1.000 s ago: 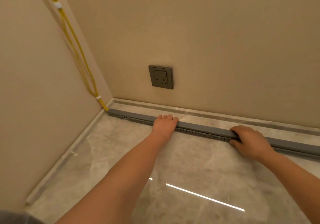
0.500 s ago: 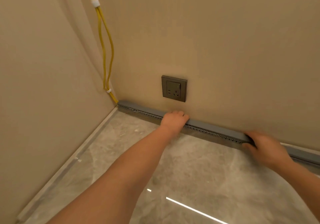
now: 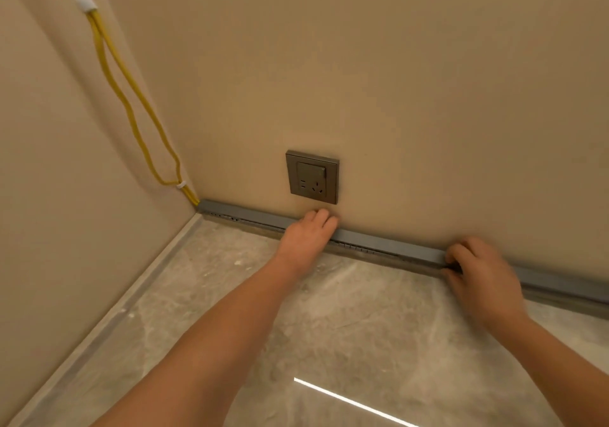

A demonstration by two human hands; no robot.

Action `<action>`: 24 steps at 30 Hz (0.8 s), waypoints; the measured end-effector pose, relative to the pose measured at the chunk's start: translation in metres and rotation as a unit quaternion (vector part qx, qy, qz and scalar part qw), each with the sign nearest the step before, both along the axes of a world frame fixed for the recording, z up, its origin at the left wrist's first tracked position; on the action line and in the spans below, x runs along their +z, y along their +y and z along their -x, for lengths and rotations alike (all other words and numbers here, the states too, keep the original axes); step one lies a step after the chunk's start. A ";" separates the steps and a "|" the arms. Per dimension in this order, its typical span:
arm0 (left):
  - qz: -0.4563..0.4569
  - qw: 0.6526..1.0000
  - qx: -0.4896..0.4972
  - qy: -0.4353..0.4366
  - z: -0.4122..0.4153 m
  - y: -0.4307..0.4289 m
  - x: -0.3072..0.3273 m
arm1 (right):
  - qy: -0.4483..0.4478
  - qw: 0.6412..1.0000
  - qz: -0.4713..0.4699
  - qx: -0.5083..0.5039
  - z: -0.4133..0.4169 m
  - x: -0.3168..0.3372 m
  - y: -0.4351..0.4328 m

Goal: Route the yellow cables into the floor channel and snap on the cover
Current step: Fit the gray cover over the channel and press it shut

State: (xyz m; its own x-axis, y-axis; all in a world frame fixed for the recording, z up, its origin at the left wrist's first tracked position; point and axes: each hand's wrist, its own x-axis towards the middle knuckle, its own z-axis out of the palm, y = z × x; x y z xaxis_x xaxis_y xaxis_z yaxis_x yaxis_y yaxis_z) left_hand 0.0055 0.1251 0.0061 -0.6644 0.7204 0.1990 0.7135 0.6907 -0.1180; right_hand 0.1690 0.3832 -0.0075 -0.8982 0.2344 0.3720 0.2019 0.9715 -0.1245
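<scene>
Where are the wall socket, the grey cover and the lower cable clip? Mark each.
wall socket (image 3: 312, 177): head view, middle of its faceplate.
grey cover (image 3: 389, 244): head view, its top face.
lower cable clip (image 3: 181, 184): head view, its white band.

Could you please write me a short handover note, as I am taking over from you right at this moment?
Left hand: flat, pressing down on the grey cover below the wall socket.
Right hand: fingers curled over the cover further right, thumb at its front edge.
Yellow cables: come down into the left end of the channel.
Done: cables in, cover laid on.
Left: press along its length; whether it has clicked home, I cannot tell.
</scene>
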 end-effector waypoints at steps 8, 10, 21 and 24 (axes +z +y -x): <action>-0.010 0.999 0.010 0.045 0.004 0.001 -0.008 | 0.012 0.998 -0.054 -0.012 0.002 -0.002 -0.005; -0.005 0.998 0.014 0.059 0.006 0.001 -0.007 | 0.001 0.998 -0.061 0.000 0.003 0.001 -0.001; -0.020 0.997 0.077 0.020 -0.006 0.009 -0.024 | -0.069 0.994 0.068 -0.048 -0.001 0.002 -0.011; -0.024 0.995 0.092 0.010 -0.011 0.014 -0.021 | -0.065 0.994 0.075 -0.053 -0.005 0.002 -0.014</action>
